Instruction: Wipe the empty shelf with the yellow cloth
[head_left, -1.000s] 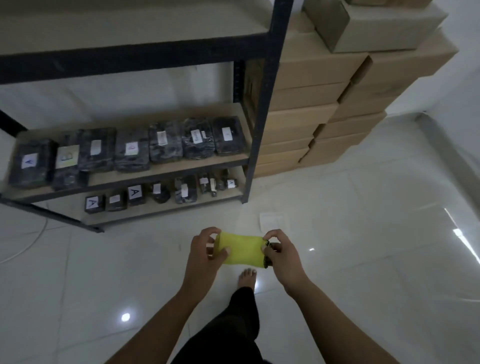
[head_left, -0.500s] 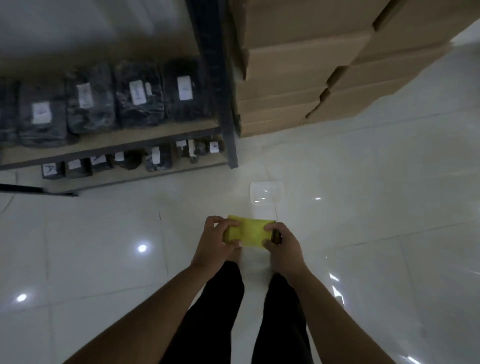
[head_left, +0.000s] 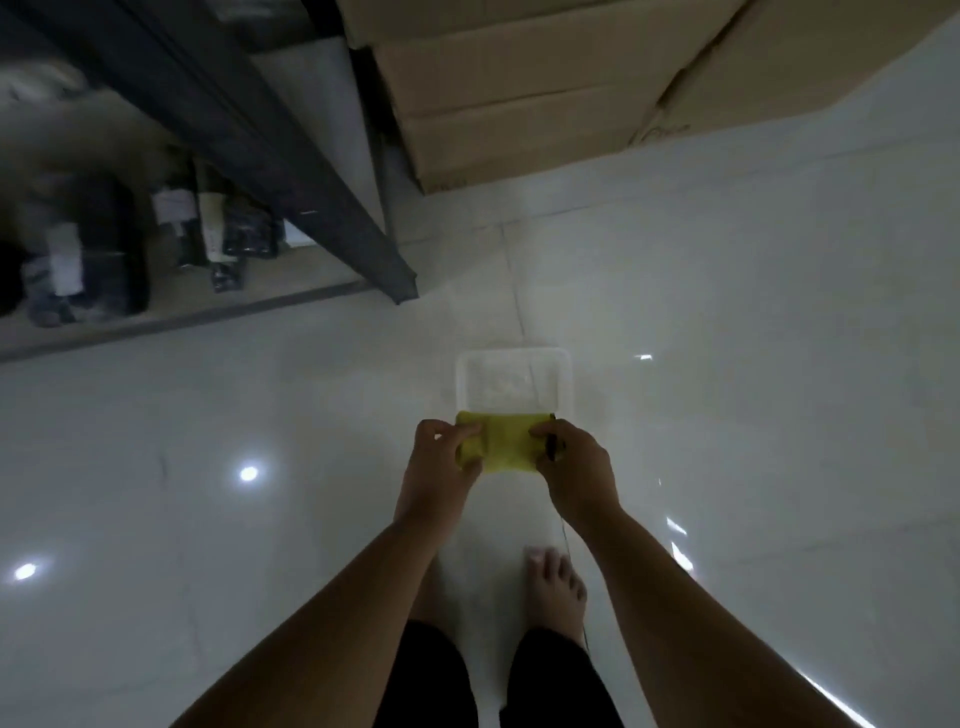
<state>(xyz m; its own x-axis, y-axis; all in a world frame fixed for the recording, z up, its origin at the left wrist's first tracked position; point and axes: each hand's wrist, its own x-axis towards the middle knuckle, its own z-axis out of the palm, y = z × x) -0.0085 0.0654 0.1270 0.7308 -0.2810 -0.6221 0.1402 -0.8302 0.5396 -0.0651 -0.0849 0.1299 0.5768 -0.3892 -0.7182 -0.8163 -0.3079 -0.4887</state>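
The yellow cloth, folded small, is stretched between both hands at the centre of the view. My left hand pinches its left end and my right hand grips its right end, where something small and dark shows between the fingers. The cloth hangs just above the near edge of a clear plastic tray on the floor. The dark metal rack stands at the upper left; only its bottom shelf shows, with dark wrapped packages on it. The empty shelf is out of view.
Stacked cardboard boxes stand on the floor at the top, right of the rack post. My bare foot is planted on the glossy white tiles below my hands. Open tiled floor stretches to the left and right.
The view has tilted down and moved closer to the rack; the upper shelves have left the frame. The tray on the floor is now right under the cloth. Both hands keep their hold.
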